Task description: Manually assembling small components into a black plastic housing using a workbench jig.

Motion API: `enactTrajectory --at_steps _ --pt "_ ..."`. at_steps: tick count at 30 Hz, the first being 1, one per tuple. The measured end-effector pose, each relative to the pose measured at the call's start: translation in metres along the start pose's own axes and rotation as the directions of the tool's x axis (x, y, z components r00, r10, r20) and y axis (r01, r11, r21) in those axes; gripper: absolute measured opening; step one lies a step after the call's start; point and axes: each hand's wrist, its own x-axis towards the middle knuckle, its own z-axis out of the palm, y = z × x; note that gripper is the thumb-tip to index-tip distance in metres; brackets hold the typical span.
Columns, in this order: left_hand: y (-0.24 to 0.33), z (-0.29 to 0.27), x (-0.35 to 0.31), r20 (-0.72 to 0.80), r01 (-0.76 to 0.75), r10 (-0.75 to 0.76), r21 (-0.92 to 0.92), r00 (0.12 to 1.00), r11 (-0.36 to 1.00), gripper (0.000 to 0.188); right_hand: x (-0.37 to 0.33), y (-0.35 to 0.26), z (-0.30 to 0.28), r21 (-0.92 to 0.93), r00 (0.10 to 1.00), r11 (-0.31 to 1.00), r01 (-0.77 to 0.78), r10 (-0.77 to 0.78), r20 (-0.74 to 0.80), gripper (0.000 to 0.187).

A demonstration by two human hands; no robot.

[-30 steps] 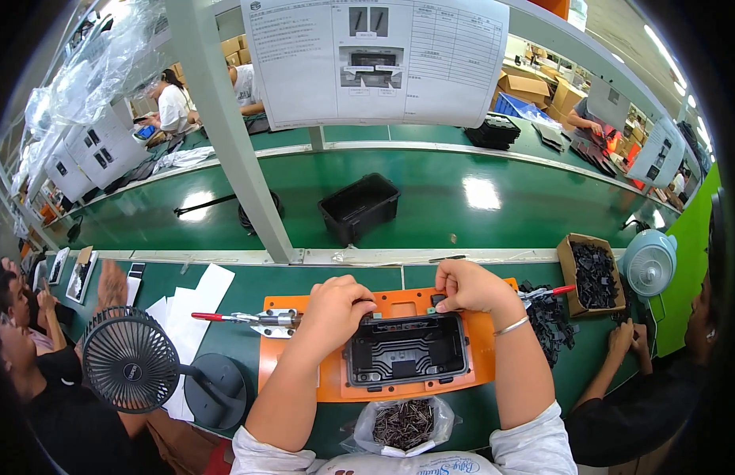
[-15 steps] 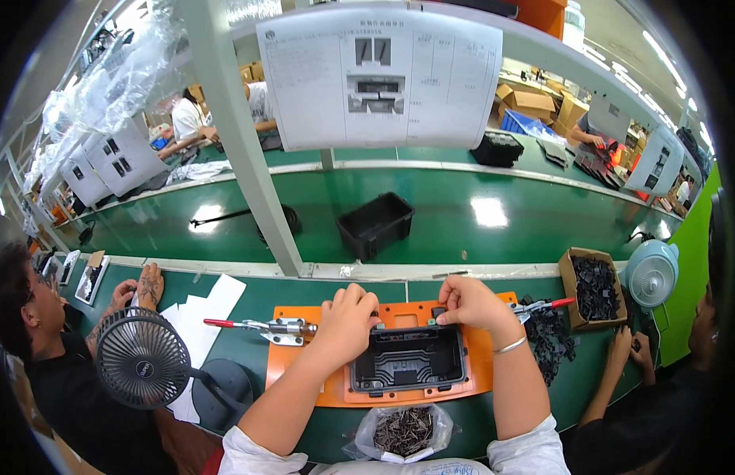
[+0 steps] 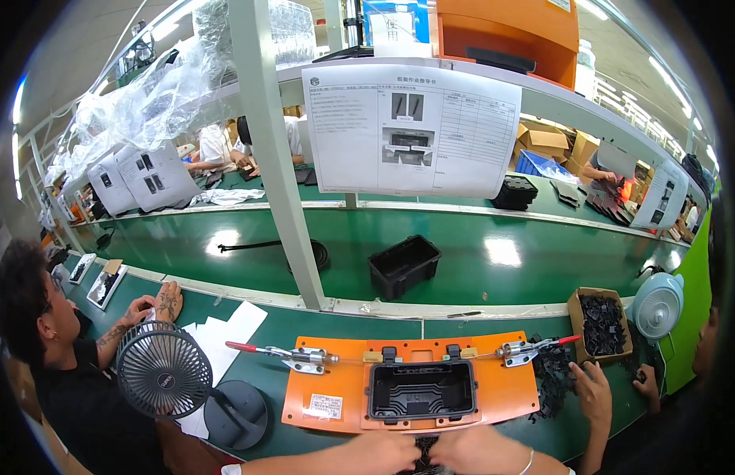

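My left hand (image 3: 383,454) and my right hand (image 3: 480,452) are close together at the lower edge, both smeared by motion. Their fingertips are over a heap of thin dark pins (image 3: 425,454), which the hands and the frame edge partly cover. I cannot make out whether either hand pinches any. Just beyond them, a black plastic case (image 3: 421,389) sits open side up in an orange fixture plate (image 3: 324,380). Two black pieces stand at its far edge. A toggle clamp with a red handle (image 3: 308,360) is mounted on the left of the plate, and a matching clamp (image 3: 516,353) on the right.
A co-worker's hand (image 3: 592,393) is beside loose black parts (image 3: 551,388) on the right, near a cardboard box (image 3: 577,321) of similar parts. A black fan (image 3: 165,370) and white papers (image 3: 241,324) lie to the left. Another black case (image 3: 405,265) is beyond the rail.
Both my hands have left the case's far edge and come back toward me to the pins. The co-worker's hand at right has moved toward the loose black parts. The whole view has shifted.
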Motion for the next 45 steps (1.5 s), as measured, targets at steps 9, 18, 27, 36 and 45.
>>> enactTrajectory --at_steps 9,18,27,36,45 --pt "0.003 0.033 0.006 0.059 0.069 -0.090 0.285 0.994 0.956 0.016 0.005 -0.004 0.053 -0.154 0.995 0.983 -0.098 0.100 0.003 0.014" --pt "0.012 0.016 0.002 -0.083 0.093 -0.088 0.054 0.993 0.994 0.019 -0.003 0.003 0.048 0.002 0.997 0.999 -0.033 0.033 -0.072 0.012" --pt "0.001 -0.022 -0.003 -0.337 -0.001 -0.062 -0.185 0.939 0.983 0.024 0.010 0.052 -0.046 -0.209 0.772 0.953 -0.220 0.039 -0.634 0.011" --pt "-0.021 -0.039 -0.015 -0.579 0.291 -0.455 -0.357 0.676 0.888 0.015 0.024 0.109 -0.041 -0.168 0.708 0.939 -0.301 0.102 -0.699 0.012" --pt "-0.049 -0.066 -0.003 -0.736 0.281 -0.252 -0.087 0.628 0.956 0.011 0.029 0.101 -0.042 -0.237 0.751 0.925 -0.296 0.072 -0.656 0.019"
